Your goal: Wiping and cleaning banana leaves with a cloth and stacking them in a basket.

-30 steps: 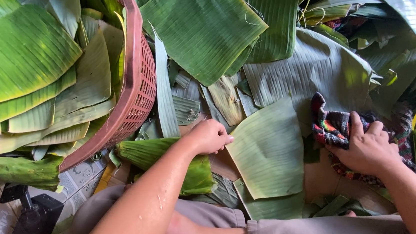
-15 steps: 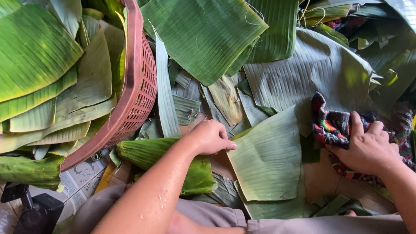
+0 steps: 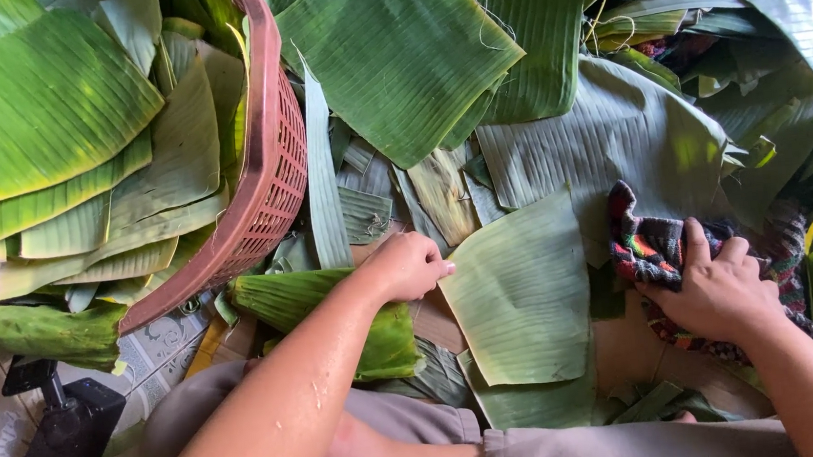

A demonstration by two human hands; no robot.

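Leaf-strewn floor: left hand (image 3: 410, 265) pinches the cut banana leaf (image 3: 522, 297) at its edge, right hand (image 3: 716, 292) clutches a patterned cloth (image 3: 648, 247).

Green leaf (image 3: 522, 297), multicoloured patterned cloth (image 3: 651, 248)

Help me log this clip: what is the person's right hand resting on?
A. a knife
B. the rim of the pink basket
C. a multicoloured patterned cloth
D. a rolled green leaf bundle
C: the right hand presses on the multicoloured cloth, bunched beside the cut banana leaf piece, whose edge the left hand touches.
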